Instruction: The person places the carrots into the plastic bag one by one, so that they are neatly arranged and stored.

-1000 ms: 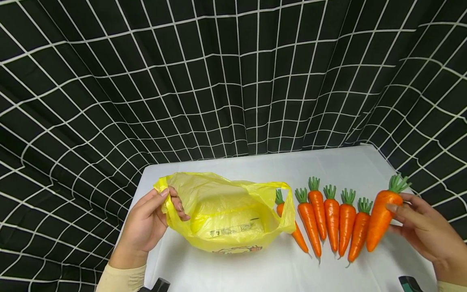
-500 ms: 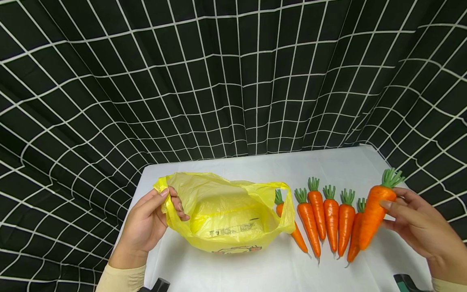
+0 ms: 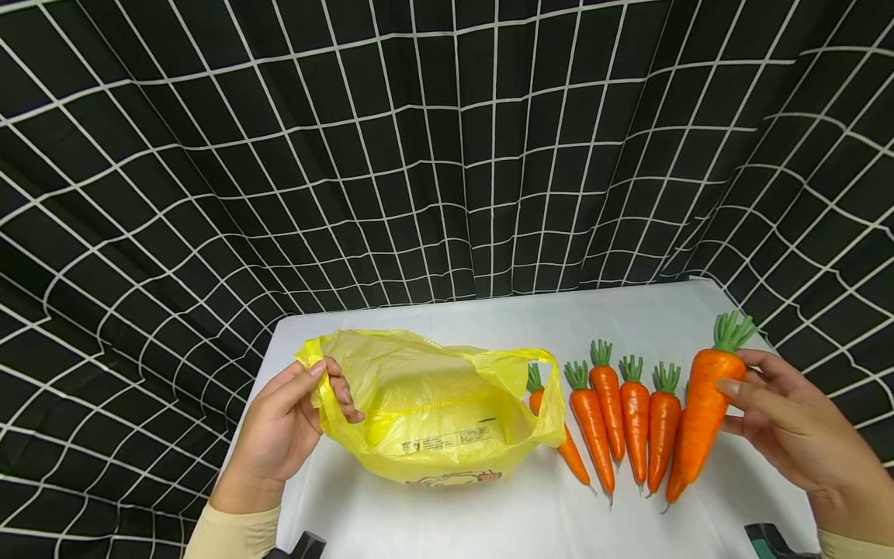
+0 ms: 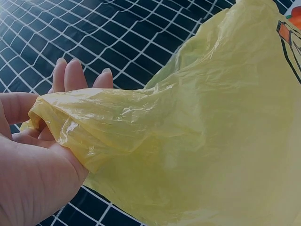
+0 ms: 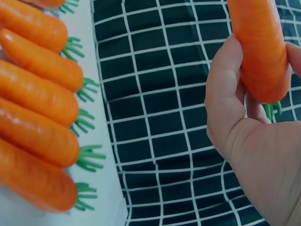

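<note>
My left hand grips one handle of a yellow plastic bag, whose mouth gapes upward at the middle of the table. In the left wrist view the bunched handle runs between thumb and fingers. On the right, my right hand holds a large carrot by its upper part, green top upward, in front of the rightmost carrot in the row. Several other carrots lie side by side, tops pointing away. The leftmost carrot is partly covered by the bag's other handle.
A white tabletop carries everything. Black cloth with a white grid hangs behind it and at both sides. Dark device parts show near each wrist at the bottom edge.
My right hand has moved left with the large carrot, which now covers most of the rightmost carrot in the row. My left hand and the bag have stayed in place.
</note>
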The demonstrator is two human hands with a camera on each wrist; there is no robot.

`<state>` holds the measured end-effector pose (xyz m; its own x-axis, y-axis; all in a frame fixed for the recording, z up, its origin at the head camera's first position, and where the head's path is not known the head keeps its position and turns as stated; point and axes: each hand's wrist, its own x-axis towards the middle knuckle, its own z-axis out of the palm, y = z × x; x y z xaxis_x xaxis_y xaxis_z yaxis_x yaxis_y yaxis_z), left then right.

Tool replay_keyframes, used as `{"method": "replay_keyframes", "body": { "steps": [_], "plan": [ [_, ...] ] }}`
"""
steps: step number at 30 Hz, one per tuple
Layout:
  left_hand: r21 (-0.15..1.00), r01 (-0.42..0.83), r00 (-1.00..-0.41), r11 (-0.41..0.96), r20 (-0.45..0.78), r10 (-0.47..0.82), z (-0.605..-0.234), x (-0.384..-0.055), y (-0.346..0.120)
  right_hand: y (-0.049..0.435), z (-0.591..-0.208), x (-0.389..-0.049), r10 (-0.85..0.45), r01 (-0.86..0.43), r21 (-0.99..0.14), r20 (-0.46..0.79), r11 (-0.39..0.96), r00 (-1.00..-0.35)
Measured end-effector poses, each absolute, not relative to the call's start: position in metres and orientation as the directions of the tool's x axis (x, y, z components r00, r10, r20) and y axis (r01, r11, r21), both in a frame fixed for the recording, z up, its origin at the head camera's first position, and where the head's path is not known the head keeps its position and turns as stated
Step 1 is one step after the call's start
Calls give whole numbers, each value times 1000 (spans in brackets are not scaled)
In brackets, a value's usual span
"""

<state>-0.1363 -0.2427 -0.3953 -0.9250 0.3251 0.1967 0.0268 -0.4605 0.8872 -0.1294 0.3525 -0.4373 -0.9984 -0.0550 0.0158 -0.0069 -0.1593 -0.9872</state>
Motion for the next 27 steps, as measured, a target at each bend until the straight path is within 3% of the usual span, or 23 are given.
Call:
{"method": "replay_keyframes", "body": {
  "steps": [7,16,27],
  "plan": [
    [886,34,-923,-462,205,326,-396,-138,-242,335,-426,-130,-61,6,-997,-2,-71,-998],
    [880,36,-921,-473,212,326,-395,-137,-243,314,-419,-133,-97,-21,-998,27,-65,-995],
    [885,31,-926,-465,201,319,-395,-136,-243,287,-415,-137,-166,27,-999,-32,35,-986]
  ]
}}
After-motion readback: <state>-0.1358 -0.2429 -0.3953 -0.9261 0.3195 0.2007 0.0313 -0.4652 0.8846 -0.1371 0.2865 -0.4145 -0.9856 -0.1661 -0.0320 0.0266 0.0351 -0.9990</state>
